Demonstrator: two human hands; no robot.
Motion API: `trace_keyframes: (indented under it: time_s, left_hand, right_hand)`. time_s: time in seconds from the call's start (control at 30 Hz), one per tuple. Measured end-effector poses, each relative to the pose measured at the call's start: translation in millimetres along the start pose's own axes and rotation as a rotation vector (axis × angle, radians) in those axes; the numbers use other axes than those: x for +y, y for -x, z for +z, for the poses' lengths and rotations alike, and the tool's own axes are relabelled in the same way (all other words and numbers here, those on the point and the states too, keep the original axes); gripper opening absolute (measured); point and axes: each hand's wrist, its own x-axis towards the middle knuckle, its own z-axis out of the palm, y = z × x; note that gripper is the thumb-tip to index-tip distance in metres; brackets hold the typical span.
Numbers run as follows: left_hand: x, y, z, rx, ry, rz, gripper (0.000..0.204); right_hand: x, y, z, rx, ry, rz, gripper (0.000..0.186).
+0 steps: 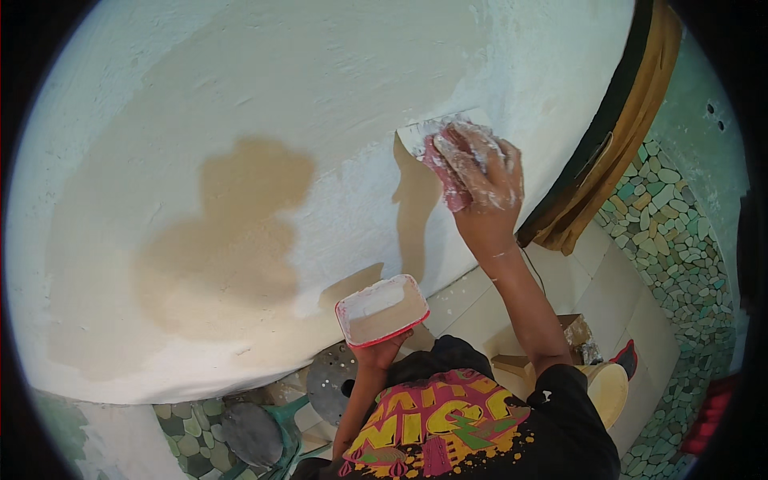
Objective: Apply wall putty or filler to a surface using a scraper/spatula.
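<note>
My right hand (488, 172), smeared with white paste, is closed round the pink grip (445, 178) of a wide white-coated scraper blade (418, 132), held against the pale curved wall (320, 72). The blade's middle is partly hidden by my fingers. Lower down and left of it, my left hand (378, 354) holds a white rectangular container (380, 308) with a red rim and white paste inside, close to the wall's bottom edge. Shadows of me and both tools fall on the wall.
A brown edging (604, 168) runs along the wall's right side. Below are beige floor tiles (568, 264), pebble mosaic (656, 232), a cream bucket (608, 392), a box (580, 336) and grey round-topped objects (256, 432) at the lower left. A red object (712, 416) sits far right.
</note>
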Motion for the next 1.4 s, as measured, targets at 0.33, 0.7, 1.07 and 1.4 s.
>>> trace_keyframes:
  time_s: [0.33,0.7,1.07,1.4]
  left_hand:
    - [-17,-20,2,-0.064,-0.001,-0.061,0.075]
    - [-26,-28,15,-0.031,-0.013,-0.063,0.075]
    - [-30,-27,17,0.071,-0.019,-0.021,0.082]
    - [-34,-30,15,0.004,-0.052,0.026,0.088]
  right_hand:
    - [18,-37,16,0.128,-0.063,-0.165,0.038]
    - [0,-44,-1,0.148,-0.150,-0.059,0.042]
    - [8,-15,-10,-0.047,-0.195,-0.036,0.042]
    - [-18,-20,15,-0.030,-0.281,-0.065,0.058]
